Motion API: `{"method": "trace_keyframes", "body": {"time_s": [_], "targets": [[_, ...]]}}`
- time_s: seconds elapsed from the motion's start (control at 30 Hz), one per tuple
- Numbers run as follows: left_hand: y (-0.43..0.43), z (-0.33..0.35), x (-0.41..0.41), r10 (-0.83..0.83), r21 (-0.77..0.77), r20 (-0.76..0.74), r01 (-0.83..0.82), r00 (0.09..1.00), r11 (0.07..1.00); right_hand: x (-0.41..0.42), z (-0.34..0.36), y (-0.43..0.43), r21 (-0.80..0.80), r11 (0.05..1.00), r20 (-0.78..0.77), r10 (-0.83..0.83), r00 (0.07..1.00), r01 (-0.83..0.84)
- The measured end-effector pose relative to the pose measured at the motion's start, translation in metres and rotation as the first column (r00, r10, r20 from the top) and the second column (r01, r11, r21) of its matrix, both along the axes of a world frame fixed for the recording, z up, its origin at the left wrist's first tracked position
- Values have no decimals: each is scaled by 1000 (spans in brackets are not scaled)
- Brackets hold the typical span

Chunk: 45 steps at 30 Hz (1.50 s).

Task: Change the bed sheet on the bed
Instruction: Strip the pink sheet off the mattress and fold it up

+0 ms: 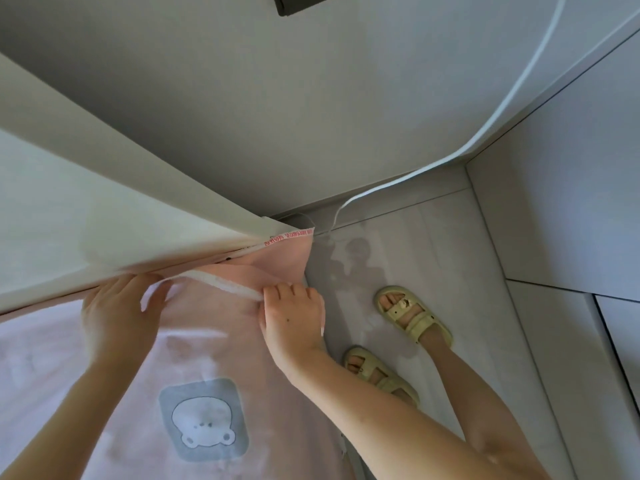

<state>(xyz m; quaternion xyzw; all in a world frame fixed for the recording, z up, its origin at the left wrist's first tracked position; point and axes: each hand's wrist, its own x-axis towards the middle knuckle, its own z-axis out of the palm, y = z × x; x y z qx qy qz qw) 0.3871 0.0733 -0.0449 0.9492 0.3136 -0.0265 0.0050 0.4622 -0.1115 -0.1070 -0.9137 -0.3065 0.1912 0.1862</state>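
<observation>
Currently white elastic hem (221, 284) of pink bear sheet (207, 344) is gripped by right hand (294, 317), running leftward to left hand (121, 313), whose hold cannot be told, fingers hidden under mattress (104, 220); mattress corner nearer right grip

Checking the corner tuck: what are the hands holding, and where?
Right hand and left hand grip the pink sheet by its white elastic hem, under the mattress.

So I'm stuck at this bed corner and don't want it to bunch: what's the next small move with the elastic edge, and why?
Probably stretch the elastic hem out toward the mattress corner and hook it under. Both the left hand and the right hand grip that hem, the mattress edge is raised, and the pink sheet folds loosely just beneath the corner.
</observation>
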Motion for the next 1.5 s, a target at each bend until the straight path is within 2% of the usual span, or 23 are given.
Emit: {"method": "trace_keyframes", "body": {"time_s": [0.13, 0.2, 0.27, 0.33, 0.43, 0.53, 0.6, 0.67, 0.77, 0.83, 0.93, 1.0, 1.1, 1.2, 1.33, 1.5], "targets": [[28, 7, -21, 132, -72, -68, -137, 989, 988, 15, -7, -5, 25, 996, 6, 89, 996, -89], [40, 12, -32, 174, -110, -133, -189, 976, 976, 34, -12, -8, 68, 996, 72, 55, 996, -60], [58, 7, -49, 185, -56, -177, -198, 967, 979, 57, -15, -13, 126, 992, 172, -14, 985, -8], [68, 7, -62, 243, 6, -151, -245, 958, 969, 75, -17, -20, 221, 973, 270, 1, 963, -63], [77, 13, -69, 339, 28, -78, -338, 937, 941, 99, -15, -22, 263, 955, 301, 56, 952, -140], [84, 25, -63, 304, 52, 6, -304, 953, 951, 126, -15, -17, 230, 958, 313, 94, 945, -171], [87, 30, -56, 224, 93, 45, -228, 973, 969, 144, -13, -20, 219, 959, 314, 105, 944, -179], [86, 30, -55, 190, 130, 40, -193, 981, 972, 153, -13, -21, 168, 967, 314, 130, 941, -189], [85, 24, -59, 293, 122, 44, -297, 955, 947, 146, -16, -11, 24, 985, 281, 158, 947, -171], [85, 24, -62, 310, 136, 18, -309, 951, 941, 139, -13, -3, -123, 977, 244, 198, 949, -173], [86, 31, -80, 330, 145, 19, -330, 944, 933, 119, 8, 1, -237, 953, 288, 252, 924, -186], [84, 40, -98, 422, 104, 45, -425, 905, 899, 94, 36, 6, -207, 939, 307, 328, 893, -274], [85, 53, -135, 565, 32, 41, -566, 824, 824, 52, 75, 27, -146, 889, 207, 456, 866, -433], [83, 66, -178, 676, -76, 59, -672, 735, 737, 13, 101, 72, -78, 831, 206, 555, 806, -552], [67, 87, -242, 814, -184, 54, -795, 579, 578, -46, 144, 148, -57, 730, 265, 669, 694, -681], [52, 96, -335, 942, -268, 15, -907, 335, 326, -133, 182, 242, -72, 562, 236, 812, 533, -824]]}}
